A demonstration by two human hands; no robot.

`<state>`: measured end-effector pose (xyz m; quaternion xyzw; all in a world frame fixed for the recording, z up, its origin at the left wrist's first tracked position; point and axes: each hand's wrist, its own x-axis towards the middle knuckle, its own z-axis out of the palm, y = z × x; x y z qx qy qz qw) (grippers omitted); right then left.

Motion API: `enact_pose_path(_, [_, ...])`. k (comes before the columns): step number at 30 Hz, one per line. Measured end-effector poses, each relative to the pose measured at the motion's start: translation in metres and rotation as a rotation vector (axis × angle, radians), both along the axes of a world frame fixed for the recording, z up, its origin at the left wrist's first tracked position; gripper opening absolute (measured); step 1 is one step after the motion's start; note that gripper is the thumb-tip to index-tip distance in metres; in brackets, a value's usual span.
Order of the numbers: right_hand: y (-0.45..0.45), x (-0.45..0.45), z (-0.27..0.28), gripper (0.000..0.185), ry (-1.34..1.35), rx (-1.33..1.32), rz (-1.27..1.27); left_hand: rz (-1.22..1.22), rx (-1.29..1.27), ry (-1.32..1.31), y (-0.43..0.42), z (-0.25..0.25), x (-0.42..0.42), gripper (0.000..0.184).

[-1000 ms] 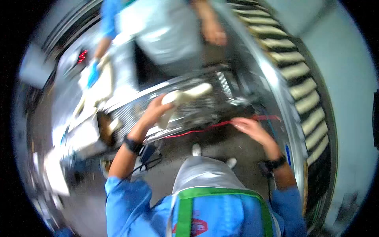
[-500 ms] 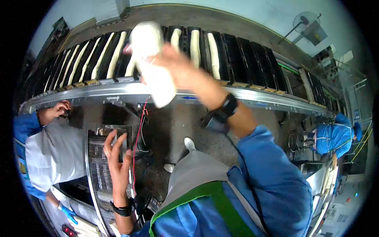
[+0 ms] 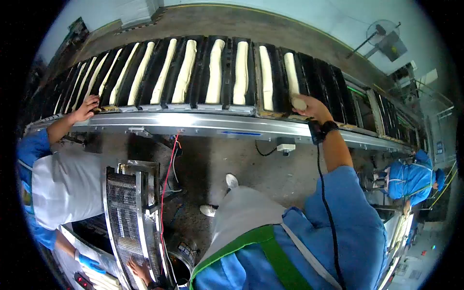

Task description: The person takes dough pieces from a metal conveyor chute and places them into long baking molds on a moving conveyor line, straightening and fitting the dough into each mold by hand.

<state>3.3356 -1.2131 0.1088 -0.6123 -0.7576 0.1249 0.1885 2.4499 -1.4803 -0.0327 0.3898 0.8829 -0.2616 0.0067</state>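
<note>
Over the front end of a black baking pan on the conveyor, my right hand is closed around the near end of a long pale dough roll. The rest of that roll lies along the pan. Low in the picture, my left hand is beside the curved mesh belt, its fingers apart and nothing seen in them. Part of that hand is dark and near the frame's bottom. Several pans to the left each hold one dough roll.
The conveyor's metal rail runs across in front of me. At left, a co-worker's bare hand touches the pan edges, and a blue-gloved hand is near dough pieces. Another person works at far right. A red cord hangs down.
My right hand has swung right and down, bringing the dough roll into a pan. My left hand has dropped toward the mesh belt. The co-worker's bare hand has reached up to the pans.
</note>
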Motion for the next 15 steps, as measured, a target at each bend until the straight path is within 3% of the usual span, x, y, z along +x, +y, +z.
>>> enact_pose_path(2, [-0.004, 0.011, -0.007, 0.051, -0.128, -0.065, -0.011, -0.096, 0.116, 0.028, -0.006, 0.003, -0.006, 0.07])
enact_pose_path(3, [0.0, 0.019, -0.013, 0.054, -0.178, -0.022, 0.046, -0.17, 0.358, 0.041, -0.011, 0.004, -0.007, 0.072])
enact_pose_path(5, [0.017, 0.037, -0.026, 0.054, -0.266, -0.03, 0.202, -0.051, 0.491, -0.119, -0.018, 0.017, -0.006, 0.073])
enact_pose_path(7, [0.037, -0.005, -0.017, 0.055, 0.59, -0.491, -0.809, 0.144, 0.429, -0.303, -0.035, 0.009, -0.022, 0.072])
enact_pose_path(9, [0.059, 0.039, -0.071, 0.058, -0.218, -0.3, -0.572, 0.158, 0.289, -0.211, -0.046, 0.011, -0.034, 0.068])
enact_pose_path(11, [0.063, 0.007, -0.05, 0.048, -0.407, -0.567, -0.702, 0.161, 0.278, -0.179, -0.045, 0.016, -0.036, 0.062])
enact_pose_path(13, [0.061, -0.013, -0.047, 0.04, -0.619, -0.402, -0.717, 0.032, 0.244, -0.153, -0.039, 0.019, -0.04, 0.053])
enact_pose_path(14, [0.058, -0.037, -0.032, 0.04, -0.621, -0.4, -0.713, -0.014, 0.218, -0.206, -0.035, 0.021, -0.046, 0.05])
enact_pose_path(15, [0.055, -0.074, -0.004, 0.038, -0.598, -0.223, -0.671, -0.061, 0.196, -0.258, -0.023, 0.03, -0.048, 0.048])
